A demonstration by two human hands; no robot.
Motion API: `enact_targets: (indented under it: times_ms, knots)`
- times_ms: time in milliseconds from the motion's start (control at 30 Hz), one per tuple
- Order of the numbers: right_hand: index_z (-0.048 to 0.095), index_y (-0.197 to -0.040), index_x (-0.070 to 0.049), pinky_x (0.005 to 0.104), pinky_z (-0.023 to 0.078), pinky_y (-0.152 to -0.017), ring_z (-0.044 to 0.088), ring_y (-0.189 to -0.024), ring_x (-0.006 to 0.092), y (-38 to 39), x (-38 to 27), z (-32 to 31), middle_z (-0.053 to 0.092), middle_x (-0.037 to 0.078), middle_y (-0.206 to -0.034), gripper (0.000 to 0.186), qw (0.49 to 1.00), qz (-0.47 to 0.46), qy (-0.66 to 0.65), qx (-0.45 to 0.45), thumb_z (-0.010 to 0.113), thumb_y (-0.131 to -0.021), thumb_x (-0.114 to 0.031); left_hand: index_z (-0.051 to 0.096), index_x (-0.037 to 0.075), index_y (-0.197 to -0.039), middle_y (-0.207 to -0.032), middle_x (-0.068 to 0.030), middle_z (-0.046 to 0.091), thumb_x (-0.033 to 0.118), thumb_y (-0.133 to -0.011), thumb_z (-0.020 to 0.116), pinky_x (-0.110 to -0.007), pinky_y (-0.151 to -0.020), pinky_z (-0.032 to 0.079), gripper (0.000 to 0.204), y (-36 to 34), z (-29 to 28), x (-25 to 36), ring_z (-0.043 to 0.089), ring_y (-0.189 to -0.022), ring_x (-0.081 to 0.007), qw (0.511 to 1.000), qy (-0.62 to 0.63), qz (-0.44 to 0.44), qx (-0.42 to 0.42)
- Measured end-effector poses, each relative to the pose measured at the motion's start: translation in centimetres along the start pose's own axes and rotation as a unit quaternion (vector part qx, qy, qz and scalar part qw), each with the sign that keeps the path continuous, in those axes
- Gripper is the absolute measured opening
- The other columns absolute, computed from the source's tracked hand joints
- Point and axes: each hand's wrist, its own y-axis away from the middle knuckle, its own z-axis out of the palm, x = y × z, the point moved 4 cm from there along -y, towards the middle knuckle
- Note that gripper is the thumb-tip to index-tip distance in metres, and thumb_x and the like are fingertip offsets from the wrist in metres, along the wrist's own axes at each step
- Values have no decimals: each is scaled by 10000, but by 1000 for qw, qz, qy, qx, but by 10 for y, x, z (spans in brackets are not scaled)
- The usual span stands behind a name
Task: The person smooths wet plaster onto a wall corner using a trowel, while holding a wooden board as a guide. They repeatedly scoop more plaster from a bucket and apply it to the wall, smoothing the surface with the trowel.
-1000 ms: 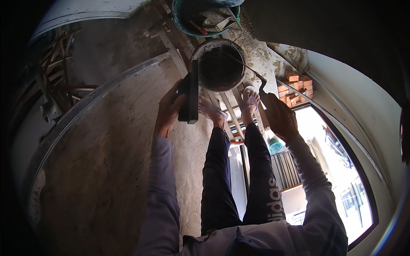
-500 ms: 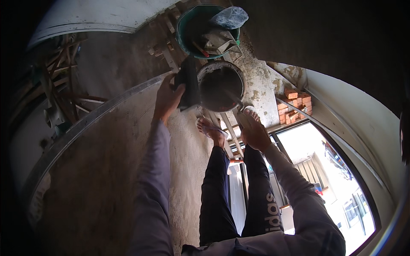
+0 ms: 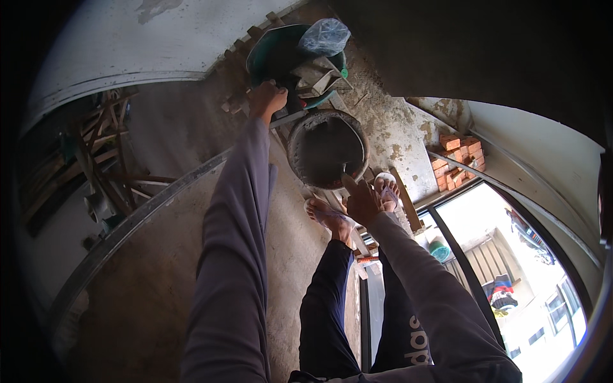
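Over the near left rim of a green tub [image 3: 258, 54], my left hand [image 3: 267, 101] is closed on a dark flat board [image 3: 288, 96], whose outline blends into the shadow. Lower down, my right hand [image 3: 363, 205] is wrapped round the handle of what looks like a trowel. Its metal neck reaches over the near rim of a round bucket [image 3: 366, 148]; the blade is hard to make out inside. Dark grey wet mortar [image 3: 325, 143] fills much of that bucket. The tub holds a grey angular metal piece [image 3: 316, 76] and a clear plastic bag [image 3: 325, 36].
My sandalled feet [image 3: 329, 214] stand on planks close to the bucket. Red bricks [image 3: 456, 159] are stacked at the right, by a bright window opening [image 3: 504, 255]. Loose timber [image 3: 96, 153] leans at far left. A curved metal edge [image 3: 153, 198] crosses the left side.
My left hand has moved away and slightly right with the dark board, to the tub's rim. My right hand has drawn slightly lower, with the trowel still in the bucket. The view has shifted.
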Motion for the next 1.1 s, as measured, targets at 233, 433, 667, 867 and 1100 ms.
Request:
enact_targets:
  times_ms: [233,433,667,867,1100]
  knots:
    - [466,-1364,-249,519,473,-874,595,-1047,411,-12,48,6,542,221,-1176,554,998,10,-56,-21,594,-826,-204,423,-70,-1380,-1235,-336,561,644,-903,434,-486,-979,444,858,18,8,13,548,-1166,-446,994,40,48,93]
    - [525,-1340,-142,465,440,-932,558,-1116,358,15,58,-29,577,172,-1202,624,985,-59,-107,120,701,-783,-365,450,-97,-1356,-1357,-332,469,533,-920,524,-461,-1074,338,770,85,-13,26,437,-1284,-435,973,162,60,153]
    - [581,-1271,-204,531,451,-935,580,-1130,395,88,42,-141,626,193,-1203,514,992,116,-57,-3,611,-807,-423,605,-44,-1210,-1201,-235,607,417,-843,709,-418,-997,436,599,230,2,48,571,-1140,-362,963,228,144,-25]
    - [678,-1155,-146,461,517,-899,656,-1011,369,70,36,-142,692,198,-1051,447,986,40,-138,90,596,-769,-357,520,9,-1334,-1352,-190,521,382,-937,632,-376,-903,525,556,352,-189,197,574,-1199,-305,924,242,265,-127]
    - [685,-1109,-130,428,534,-806,686,-910,317,144,-32,-213,703,164,-986,344,970,-95,-209,74,611,-861,-357,590,15,-1264,-1346,-138,542,258,-960,618,-358,-956,495,391,466,-391,324,513,-1264,-276,845,232,477,-73]
